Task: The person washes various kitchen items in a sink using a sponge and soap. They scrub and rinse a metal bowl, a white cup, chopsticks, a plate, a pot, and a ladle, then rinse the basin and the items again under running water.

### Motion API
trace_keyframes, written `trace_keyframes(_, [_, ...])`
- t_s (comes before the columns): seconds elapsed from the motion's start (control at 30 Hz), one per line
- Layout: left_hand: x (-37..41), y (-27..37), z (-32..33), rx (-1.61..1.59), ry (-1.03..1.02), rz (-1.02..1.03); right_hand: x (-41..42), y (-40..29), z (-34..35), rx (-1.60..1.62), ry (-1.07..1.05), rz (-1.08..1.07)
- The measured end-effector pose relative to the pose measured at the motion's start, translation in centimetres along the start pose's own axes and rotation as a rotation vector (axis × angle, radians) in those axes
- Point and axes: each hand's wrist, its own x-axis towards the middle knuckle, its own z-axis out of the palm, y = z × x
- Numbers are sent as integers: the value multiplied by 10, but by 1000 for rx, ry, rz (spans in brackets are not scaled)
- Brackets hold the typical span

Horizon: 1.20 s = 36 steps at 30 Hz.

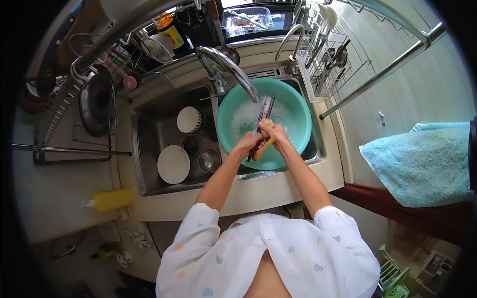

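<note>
My left hand (250, 142) grips a bundle of dark chopsticks (266, 107) with white suds on them. In my right hand (276, 135) is a dish brush (262, 150) with a wooden handle, its pale bristles against the chopsticks. Both hands are over a turquoise plastic basin (306, 123) of foamy water, set in the right bowl of a steel sink. A curved chrome faucet (238, 69) reaches over the basin, just beyond the chopsticks. The fingers partly hide the lower part of the bundle.
The left sink bowl (149, 130) contains a white plate (173, 164), a white bowl (188, 120) and a metal bowl (209, 161). A yellow bottle (113, 200) is at left. Dish racks (320, 74) and metal rails (384, 72) flank the sink; a blue towel (421, 164) hangs right.
</note>
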Motion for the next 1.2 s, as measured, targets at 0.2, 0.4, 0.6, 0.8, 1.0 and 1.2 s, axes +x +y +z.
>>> trace_keyframes(0.2, [-8,9,8,463,184,111,61,-18,-47,-7,291,-164])
trace_keyframes(0.4, [21,-5,-19,711,425,486,55,17,-50,-1048,640,-829])
trace_keyframes(0.6, [2,28,-13,221,73,133,3,1,-25,-416,105,-271])
trace_keyframes(0.8, [-27,17,-13,26,-137,9,6,-40,-30,257,-27,-95])
trace_keyframes(1.0, [-29,-5,17,-202,-127,155,14,-71,-44,201,-272,-165])
trace_keyframes(1.2, [-23,-16,34,-333,-76,218,12,-85,-51,38,-231,-214])
